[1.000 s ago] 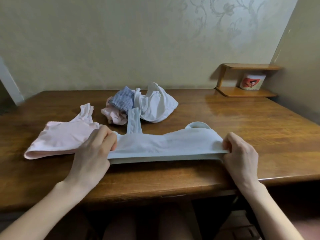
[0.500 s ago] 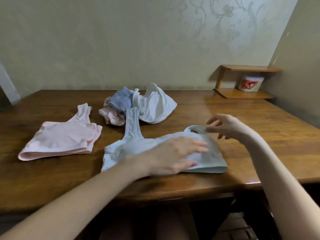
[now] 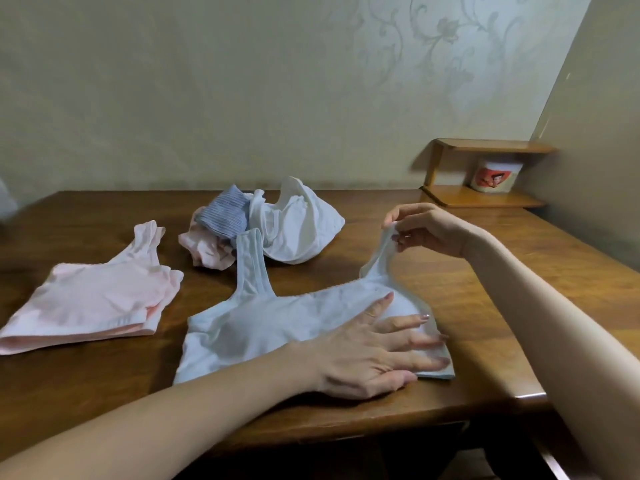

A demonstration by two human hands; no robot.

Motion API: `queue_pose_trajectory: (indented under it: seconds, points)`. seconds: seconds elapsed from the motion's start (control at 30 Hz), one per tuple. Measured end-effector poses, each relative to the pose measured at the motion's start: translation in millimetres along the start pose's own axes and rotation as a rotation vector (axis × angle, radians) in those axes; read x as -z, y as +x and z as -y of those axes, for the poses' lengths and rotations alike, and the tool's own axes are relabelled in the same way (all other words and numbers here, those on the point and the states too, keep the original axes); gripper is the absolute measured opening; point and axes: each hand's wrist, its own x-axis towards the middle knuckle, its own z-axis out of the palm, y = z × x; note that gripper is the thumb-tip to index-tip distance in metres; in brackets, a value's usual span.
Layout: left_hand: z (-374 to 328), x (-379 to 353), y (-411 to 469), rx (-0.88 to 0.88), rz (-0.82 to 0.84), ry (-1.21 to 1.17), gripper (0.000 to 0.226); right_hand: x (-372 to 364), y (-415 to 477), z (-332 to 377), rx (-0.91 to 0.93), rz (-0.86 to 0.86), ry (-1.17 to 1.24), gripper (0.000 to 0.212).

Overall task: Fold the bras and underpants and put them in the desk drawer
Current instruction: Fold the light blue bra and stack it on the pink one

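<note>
So the pale blue bra [image 3: 277, 327] is lying flat near the front edge of the wooden desk [image 3: 450, 292]. Left hand [image 3: 374, 355] is spread flat, palm down, pressing on the bra's right half. Right hand [image 3: 426, 230] is pinching the right strap, lifted up off the desk. Left of the blue bra there's a pink bra [image 3: 93, 299], already folded. Behind the blue bra sits a heap: white bra [image 3: 298, 226], blue striped underpants [image 3: 225, 216], something pink underneath.

Glossy varnished wood desk [image 3: 450, 289] carries soft matt cloth: a pale blue bra [image 3: 263, 327], a ribbed blue piece [image 3: 223, 216].
</note>
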Motion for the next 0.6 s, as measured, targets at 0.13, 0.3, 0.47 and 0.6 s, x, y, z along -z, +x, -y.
queue_pose_trajectory:
  seconds: [0.13,0.3,0.47,0.6]
  points:
    - [0.7,-2.9,0.0,-0.023,-0.033,-0.022,0.046,-3.9,22.5,18.1,-0.072,0.029,-0.684,0.017]
    - [2.1,-7.9,-0.6,-0.062,-0.107,0.035,0.044,-18.8,42.1,39.2,-0.072,0.057,-1.411,0.027]
    - [2.5,-7.3,0.0,-0.077,-0.086,0.042,0.044,-41.1,61.7,47.5,0.066,-0.018,-1.337,0.014]
    - [7.5,1.1,-2.1,-0.036,-0.211,-0.018,0.044,-57.2,68.1,47.6,0.228,-0.269,-0.710,0.025]
